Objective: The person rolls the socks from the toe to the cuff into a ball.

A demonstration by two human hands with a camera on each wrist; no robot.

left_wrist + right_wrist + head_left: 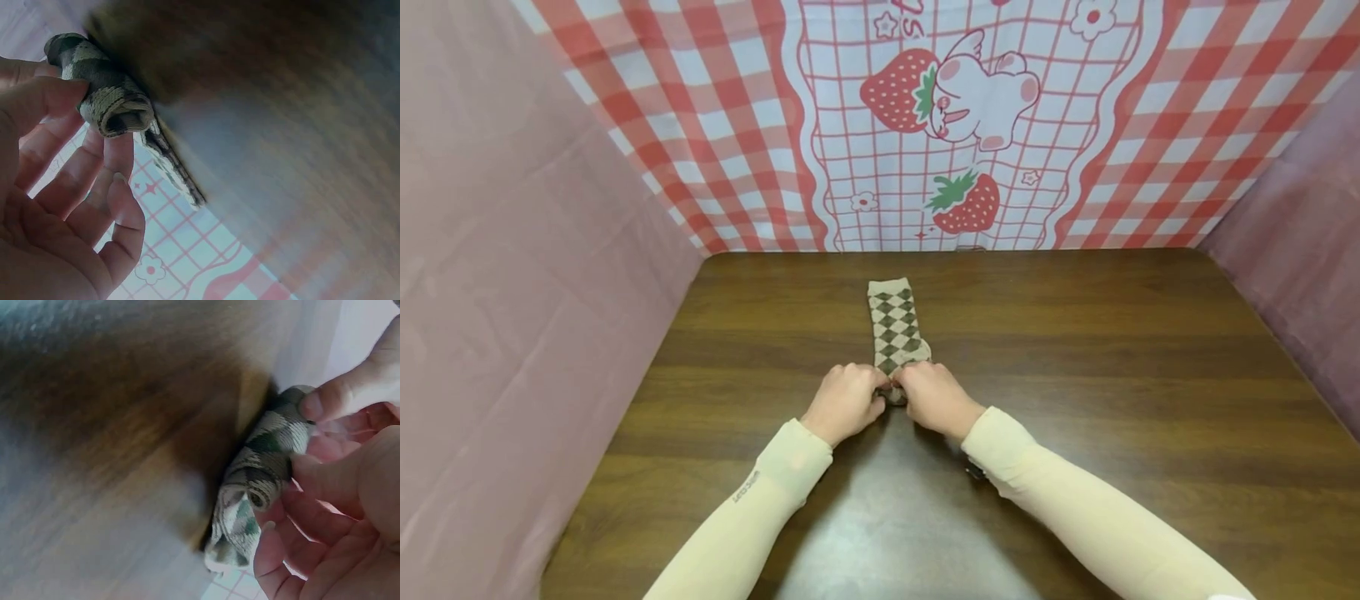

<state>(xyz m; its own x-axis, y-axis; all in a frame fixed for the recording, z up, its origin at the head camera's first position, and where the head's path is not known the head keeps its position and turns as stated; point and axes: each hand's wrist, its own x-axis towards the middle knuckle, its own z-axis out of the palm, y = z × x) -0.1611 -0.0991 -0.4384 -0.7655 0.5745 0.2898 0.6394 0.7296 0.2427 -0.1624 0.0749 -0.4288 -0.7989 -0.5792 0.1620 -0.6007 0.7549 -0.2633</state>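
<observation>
Head view: beige-and-brown argyle knit sock [895,329] lies on dark wooden worktop [1112,375], long axis pointing away. Left hand [845,402] and right hand [935,398] pinch its rolled near end, equally near.

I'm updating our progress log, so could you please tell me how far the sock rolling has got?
The near end of the argyle sock is already rolled into a tight coil. The left hand and right hand both pinch that roll. The longer stretch up to the far end lies flat on the table, not yet rolled.
</observation>
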